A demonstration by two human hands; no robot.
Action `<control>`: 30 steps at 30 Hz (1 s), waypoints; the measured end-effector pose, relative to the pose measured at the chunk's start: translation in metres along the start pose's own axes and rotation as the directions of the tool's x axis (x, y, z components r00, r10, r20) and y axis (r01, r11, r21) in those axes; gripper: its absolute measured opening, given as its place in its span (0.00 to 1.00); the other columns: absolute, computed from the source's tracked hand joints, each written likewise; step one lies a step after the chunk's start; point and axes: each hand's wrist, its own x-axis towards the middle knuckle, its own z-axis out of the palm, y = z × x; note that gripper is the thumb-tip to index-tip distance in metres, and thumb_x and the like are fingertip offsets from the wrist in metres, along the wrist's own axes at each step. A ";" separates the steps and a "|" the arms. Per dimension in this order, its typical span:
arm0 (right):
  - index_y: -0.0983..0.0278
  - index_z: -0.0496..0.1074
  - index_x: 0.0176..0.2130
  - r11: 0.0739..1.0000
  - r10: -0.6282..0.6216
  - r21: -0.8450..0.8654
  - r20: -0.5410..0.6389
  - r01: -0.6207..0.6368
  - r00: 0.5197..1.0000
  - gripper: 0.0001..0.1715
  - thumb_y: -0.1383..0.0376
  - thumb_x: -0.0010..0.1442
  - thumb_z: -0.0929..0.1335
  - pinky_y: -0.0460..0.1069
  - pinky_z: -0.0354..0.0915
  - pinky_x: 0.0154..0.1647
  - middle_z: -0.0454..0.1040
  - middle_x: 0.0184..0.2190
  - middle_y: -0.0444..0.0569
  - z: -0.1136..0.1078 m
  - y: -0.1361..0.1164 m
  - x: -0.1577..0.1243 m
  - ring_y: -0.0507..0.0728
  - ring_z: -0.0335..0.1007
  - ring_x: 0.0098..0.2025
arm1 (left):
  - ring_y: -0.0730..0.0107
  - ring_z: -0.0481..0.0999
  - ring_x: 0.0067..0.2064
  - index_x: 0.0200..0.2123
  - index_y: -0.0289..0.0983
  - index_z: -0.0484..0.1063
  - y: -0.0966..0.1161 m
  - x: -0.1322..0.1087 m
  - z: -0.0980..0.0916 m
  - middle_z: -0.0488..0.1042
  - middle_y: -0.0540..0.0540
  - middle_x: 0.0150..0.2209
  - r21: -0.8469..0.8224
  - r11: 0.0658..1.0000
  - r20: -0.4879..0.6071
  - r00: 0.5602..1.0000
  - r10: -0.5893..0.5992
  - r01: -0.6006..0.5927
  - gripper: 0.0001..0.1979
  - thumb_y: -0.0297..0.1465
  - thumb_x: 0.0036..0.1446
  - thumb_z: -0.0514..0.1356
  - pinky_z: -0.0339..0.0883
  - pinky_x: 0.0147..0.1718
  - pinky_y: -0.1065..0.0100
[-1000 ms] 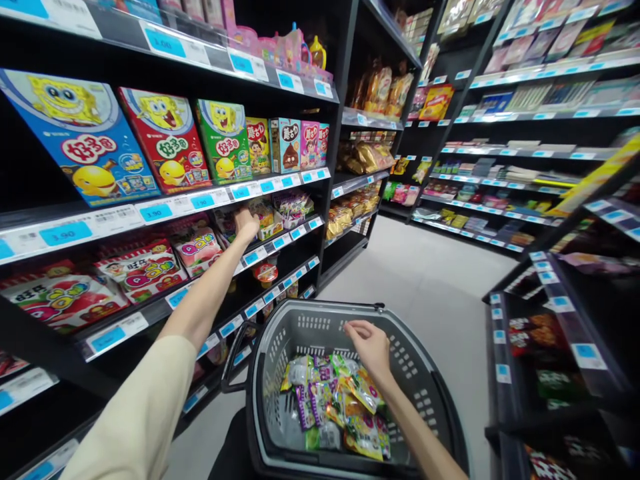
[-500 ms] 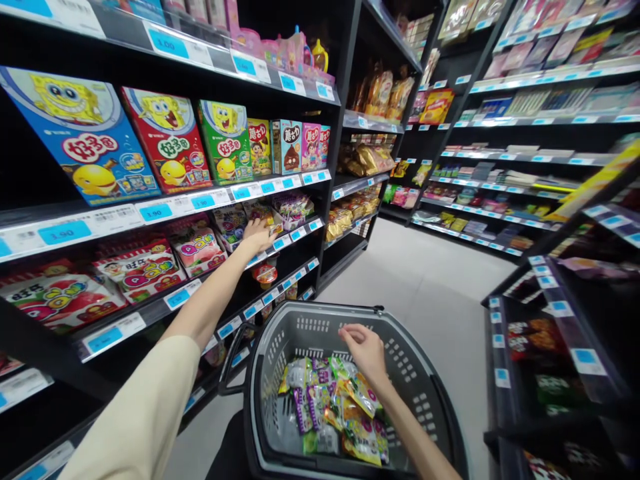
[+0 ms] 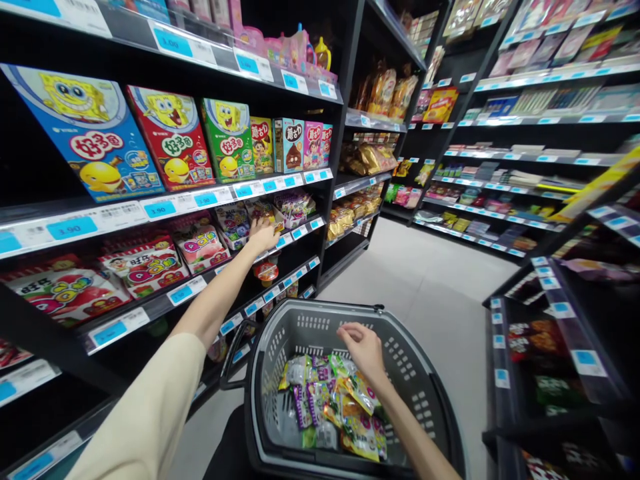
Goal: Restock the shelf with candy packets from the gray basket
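My left hand [image 3: 264, 236] reaches onto a lower shelf and rests on yellow candy bags [image 3: 264, 212], its fingers stretched over them. Purple-and-white candy bags [image 3: 295, 208] stand just right of it, and dark candy bags [image 3: 233, 223] just left. Over the grey shopping basket [image 3: 313, 323] hovers my right hand [image 3: 364, 350], fingers curled together with nothing visible in them. Inside the basket lies a heap of small candy bags [image 3: 320, 400] in yellow, purple and green, partly covered by my right hand and forearm.
Snack boxes [image 3: 173, 137] line the shelf above my left hand. Pink and red candy bags [image 3: 143, 267] sit farther left. The basket's handle [image 3: 233, 363] sticks out beside the shelf edge. A dark shelf unit [image 3: 555, 333] stands on the right, and grey floor [image 3: 400, 267] runs between.
My left hand has shifted slightly right and down on the yellow candy bags. The view has moved a little. My right hand stays over the basket.
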 end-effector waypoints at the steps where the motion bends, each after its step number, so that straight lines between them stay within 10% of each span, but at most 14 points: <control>1: 0.62 0.76 0.33 1.000 0.001 0.003 0.004 -0.001 1.000 0.20 0.48 0.51 0.69 0.54 0.74 0.43 0.83 0.32 0.53 0.000 0.000 0.000 0.65 0.82 0.39 | 0.48 0.59 0.68 0.57 0.31 0.72 0.005 -0.002 0.000 0.69 0.34 0.63 -0.026 1.000 -0.037 0.999 -0.009 0.008 0.23 0.39 0.67 0.52 0.42 0.70 0.52; 11: 0.62 0.76 0.35 1.000 -0.015 -0.014 0.055 0.016 0.998 0.21 0.49 0.53 0.68 0.55 0.73 0.46 0.83 0.34 0.54 0.002 0.006 -0.002 0.65 0.82 0.40 | 0.53 0.65 0.58 0.52 0.35 0.71 0.082 -0.051 0.019 0.70 0.37 0.54 -0.276 0.936 -0.360 0.926 0.111 -0.219 0.15 0.27 0.62 0.54 0.61 0.60 0.56; 22: 0.61 0.76 0.43 0.987 -0.022 -0.157 0.046 0.029 0.999 0.17 0.57 0.56 0.67 0.52 0.73 0.44 0.84 0.35 0.49 -0.004 0.000 -0.012 0.61 0.82 0.41 | 0.54 0.70 0.53 0.48 0.34 0.74 0.129 -0.157 0.114 0.73 0.38 0.52 -0.279 0.862 0.180 0.859 0.480 -0.423 0.13 0.29 0.64 0.54 0.66 0.51 0.56; 30: 0.61 0.76 0.44 0.957 -0.053 -0.281 0.061 0.069 0.997 0.13 0.63 0.58 0.68 0.51 0.73 0.47 0.84 0.35 0.46 -0.006 0.005 -0.016 0.59 0.82 0.41 | 0.51 0.67 0.58 0.49 0.33 0.75 0.117 -0.176 0.140 0.71 0.34 0.55 -0.264 0.735 0.110 0.738 0.666 -0.625 0.14 0.27 0.61 0.56 0.59 0.57 0.55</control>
